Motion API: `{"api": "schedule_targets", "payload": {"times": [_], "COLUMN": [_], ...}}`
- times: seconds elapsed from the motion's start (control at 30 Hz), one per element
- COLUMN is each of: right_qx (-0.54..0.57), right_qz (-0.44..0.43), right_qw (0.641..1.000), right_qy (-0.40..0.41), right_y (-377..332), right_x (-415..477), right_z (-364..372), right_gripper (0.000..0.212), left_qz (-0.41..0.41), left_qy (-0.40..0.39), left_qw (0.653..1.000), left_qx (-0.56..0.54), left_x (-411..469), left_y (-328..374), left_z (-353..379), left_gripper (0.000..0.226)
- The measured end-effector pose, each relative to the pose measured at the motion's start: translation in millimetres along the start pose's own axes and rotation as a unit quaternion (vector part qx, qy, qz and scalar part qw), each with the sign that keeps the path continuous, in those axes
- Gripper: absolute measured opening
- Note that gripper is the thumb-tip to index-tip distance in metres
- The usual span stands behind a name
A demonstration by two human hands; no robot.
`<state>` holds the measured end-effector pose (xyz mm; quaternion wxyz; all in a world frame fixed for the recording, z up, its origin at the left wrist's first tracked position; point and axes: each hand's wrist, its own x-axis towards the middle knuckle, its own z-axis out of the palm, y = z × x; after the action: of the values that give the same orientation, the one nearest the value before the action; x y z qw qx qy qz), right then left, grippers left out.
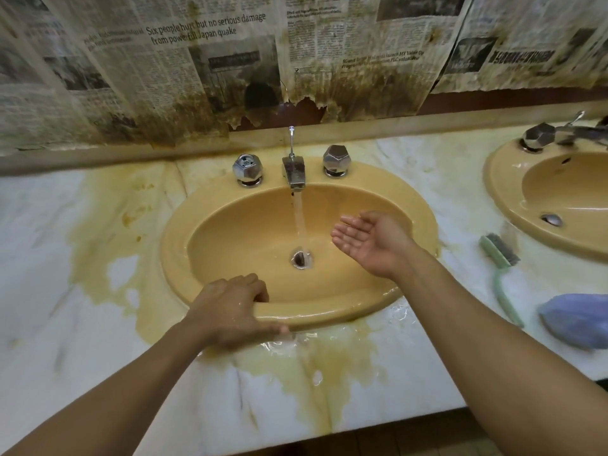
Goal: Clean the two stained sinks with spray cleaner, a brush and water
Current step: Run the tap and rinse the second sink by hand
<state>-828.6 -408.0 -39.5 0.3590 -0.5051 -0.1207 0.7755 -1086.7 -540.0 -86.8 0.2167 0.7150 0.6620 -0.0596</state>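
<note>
The brush [500, 253] lies on the counter [65, 291] between the sinks, long axis front-to-back, bristles toward the wall, handle toward the front edge. The left sink [176, 241] seems at its rinse: tap [293, 172] running, right hand [368, 241] relaxed, cupped palm-up beside the stream, left hand [230, 311] gripping the front rim. How far along the right sink [503, 192] is, I can't judge.

Newspaper [204, 44] on wall, headline: "Six people hurt but no serious damage from powerful Japan quake".
</note>
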Motion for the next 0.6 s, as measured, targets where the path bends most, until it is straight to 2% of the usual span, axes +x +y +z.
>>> {"api": "schedule_targets", "payload": {"times": [0.07,0.13,0.2,0.23,0.3,0.33,0.37,0.4,0.47,0.6], "right_qx": [-0.036,-0.129,-0.225,-0.253,-0.256,-0.237,-0.207,-0.172,-0.098,-0.013], "right_qz": [-0.007,-0.038,-0.073,-0.082,-0.080,-0.078,-0.079,-0.081,-0.089,-0.089], "right_qw": [0.999,0.991,0.970,0.962,0.960,0.965,0.973,0.980,0.990,0.994], "right_qy": [0.007,0.028,0.055,0.065,0.080,0.078,0.070,0.061,0.057,0.062], "right_y": [7.2,12.8,15.6,15.8,13.1,10.4,7.0,3.7,0.0,4.0], "right_x": [20.2,36.4,42.1,42.9,43.2,42.8,42.2,40.7,38.7,39.0], "right_z": [8.3,8.1,1.3,-5.2,-23.1,-32.6,-40.9,-47.2,-54.1,-54.8], "right_gripper": [0.036,0.038,0.038,0.037,0.038,0.040,0.041,0.042,0.044,0.041], "left_qz": [-0.033,-0.063,-0.101,-0.132,-0.195,-0.210,-0.217,-0.226,-0.244,-0.271], "left_qy": [-0.013,0.005,0.042,0.058,0.062,0.052,0.041,0.030,0.007,-0.021], "left_qw": [0.995,0.984,0.950,0.904,0.748,0.671,0.614,0.573,0.533,0.534], "left_qx": [-0.090,-0.164,-0.292,-0.402,-0.632,-0.710,-0.758,-0.787,-0.810,-0.800], "left_x": [9.0,22.6,39.9,49.8,73.5,85.5,97.2,108.7,129.4,154.5], "left_y": [-7.2,-14.5,-14.7,-10.6,2.1,9.1,17.0,23.5,33.8,47.8], "left_z": [-7.2,-7.3,-7.2,-11.0,-27.4,-38.8,-51.4,-62.3,-79.0,-96.6], "left_gripper": [0.063,0.036,0.025,0.027,0.027,0.027,0.031,0.034,0.039,0.043]}}
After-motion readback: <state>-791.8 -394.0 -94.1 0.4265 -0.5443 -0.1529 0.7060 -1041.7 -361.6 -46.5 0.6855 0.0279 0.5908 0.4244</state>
